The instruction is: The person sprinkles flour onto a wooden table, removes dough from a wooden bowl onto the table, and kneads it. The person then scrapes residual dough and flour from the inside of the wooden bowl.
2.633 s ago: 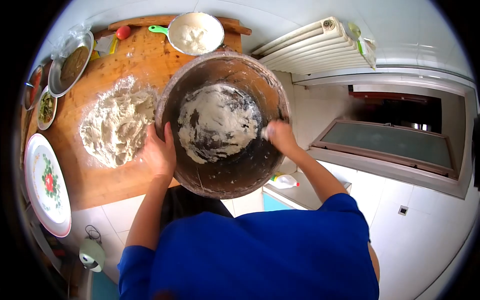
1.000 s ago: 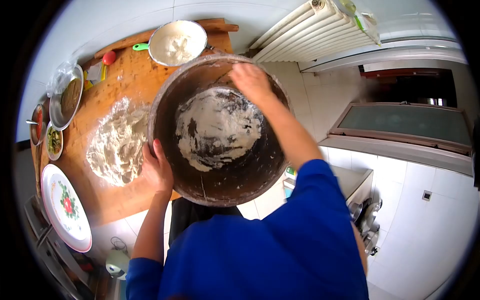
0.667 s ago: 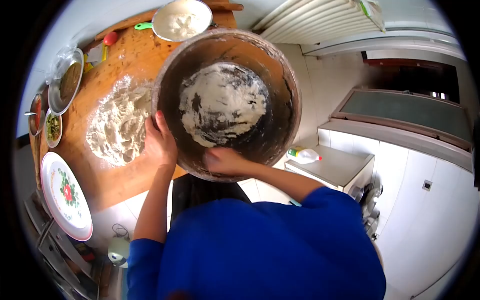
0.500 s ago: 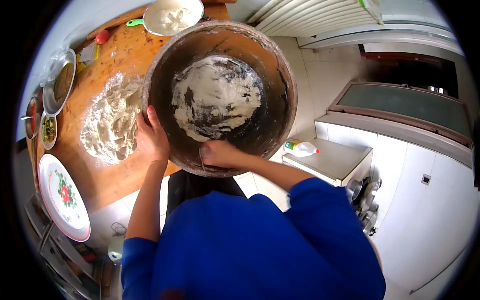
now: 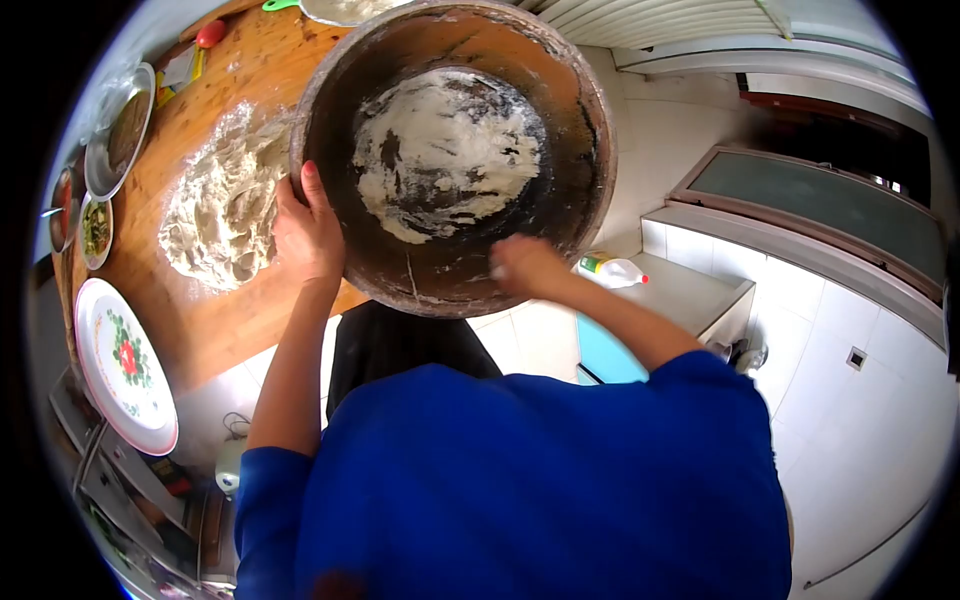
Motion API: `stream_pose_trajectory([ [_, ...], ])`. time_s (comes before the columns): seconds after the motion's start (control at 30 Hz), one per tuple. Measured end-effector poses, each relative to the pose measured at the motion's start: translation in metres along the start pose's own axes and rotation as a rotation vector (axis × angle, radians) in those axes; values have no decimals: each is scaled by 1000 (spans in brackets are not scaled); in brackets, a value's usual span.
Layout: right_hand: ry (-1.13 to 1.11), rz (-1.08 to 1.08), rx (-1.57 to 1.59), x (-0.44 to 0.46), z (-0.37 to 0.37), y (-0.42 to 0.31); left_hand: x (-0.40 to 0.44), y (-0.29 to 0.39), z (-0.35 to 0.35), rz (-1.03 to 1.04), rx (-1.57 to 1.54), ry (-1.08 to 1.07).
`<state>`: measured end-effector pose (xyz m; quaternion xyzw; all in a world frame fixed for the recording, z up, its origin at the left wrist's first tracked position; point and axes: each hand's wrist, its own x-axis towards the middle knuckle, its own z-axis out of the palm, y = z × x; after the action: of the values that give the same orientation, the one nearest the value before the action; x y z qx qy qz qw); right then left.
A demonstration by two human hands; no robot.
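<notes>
My left hand (image 5: 309, 229) grips the left rim of a large brown pot (image 5: 455, 290), thumb over the edge and fingers outside. The pot tilts toward me, with white flour (image 5: 440, 150) stuck across its bottom. Inside the pot, at the lower right wall, my right hand (image 5: 527, 267) is closed, its fingertips blurred; whether it holds something I cannot make out. A mound of sticky dough (image 5: 225, 205) lies on the wooden table (image 5: 220, 335), just left of my left hand.
A floral tray (image 5: 125, 365) lies at the left edge. Behind it stand a dish of greens (image 5: 96, 230), a metal basin (image 5: 100, 170) and a red tomato (image 5: 211, 34). A white pan (image 5: 335, 10) is beyond the pot. At the right, a white bottle (image 5: 612, 270) lies on a counter (image 5: 690, 297).
My right hand has swept round the pot's inner wall, from the far side to the near side, then rightward. My left hand has stayed on the rim. The whole view has shifted.
</notes>
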<state>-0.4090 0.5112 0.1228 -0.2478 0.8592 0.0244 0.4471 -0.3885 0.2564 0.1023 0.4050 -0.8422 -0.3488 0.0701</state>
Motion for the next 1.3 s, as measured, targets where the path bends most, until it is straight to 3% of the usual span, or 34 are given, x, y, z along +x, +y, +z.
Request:
stream_pose_trajectory([
  [0.03, 213, -143, 255, 2, 16, -21, 1, -2, 0, 1, 6, 4],
  [0.07, 231, -142, 644, 9, 21, -45, 1, -3, 1, 0, 2, -2],
  [0.1, 320, -194, 664, 12, 19, -63, 1, -2, 2, -1, -4, -2],
  [0.17, 259, -312, 634, 23, 21, -40, 0, -2, 1, 9, 10, 11],
  [0.23, 158, -40, 113, 35, 17, 17, 2, -2, 1, -29, 39, -37],
  [0.3, 358, 71, -28, 42, 13, 48, 1, 1, 2, -5, 14, -3],
  [0.33, 88, 13, 59, 45, 11, 28, -1, 1, 2, 12, -10, 24],
  [0.43, 331, -207, 687, 56, 25, -69, -1, 3, 1, -17, -1, 26],
  [0.5, 216, -179, 642, 52, 10, -57, 0, -2, 2, 4, 38, 24],
  [0.53, 195, -170, 347, 59, 22, -23, 1, -2, 3, 32, 62, 20],
  [0.6, 347, 35, 246, 57, 25, 32, 3, 0, 4, 34, 35, 26],
  [0.63, 346, 29, 245, 59, 28, 27, 1, 0, 3, 27, 16, 29],
  [0.7, 375, -239, 228, 62, 45, -11, -2, 1, 3, 34, 18, 30],
  [0.8, 426, -304, 749, 69, 12, -82, 1, 2, 1, 26, -5, 38],
  [0.9, 585, -362, 910, 114, -8, -103, 2, -4, 7, 35, 21, 45],
  [0.97, 691, -369, 1224, 123, -30, -122, 1, -6, 9, 85, -38, 103],
  [1.0, 795, -513, 1118, 117, -19, -125, 4, -6, 9, 94, -35, 107],
  [1.03, 654, -614, 1035, 98, -20, -115, 3, -6, 8, 77, -85, 85],
  [1.1, 151, -592, 754, 69, -19, -80, -1, -6, 6, 63, -136, 53],
  [1.13, 160, -593, 753, 72, -19, -77, -2, -5, 4, 60, -173, 38],
  [1.2, 202, -839, 580, 86, -15, -73, 3, -11, 10, 80, -213, 76],
  [1.27, 451, -797, 726, 127, -24, -87, 2, -6, 5, 70, -167, 58],
  [1.3, 747, -789, 764, 155, -36, -87, 1, -3, 4, 58, -128, 35],
])
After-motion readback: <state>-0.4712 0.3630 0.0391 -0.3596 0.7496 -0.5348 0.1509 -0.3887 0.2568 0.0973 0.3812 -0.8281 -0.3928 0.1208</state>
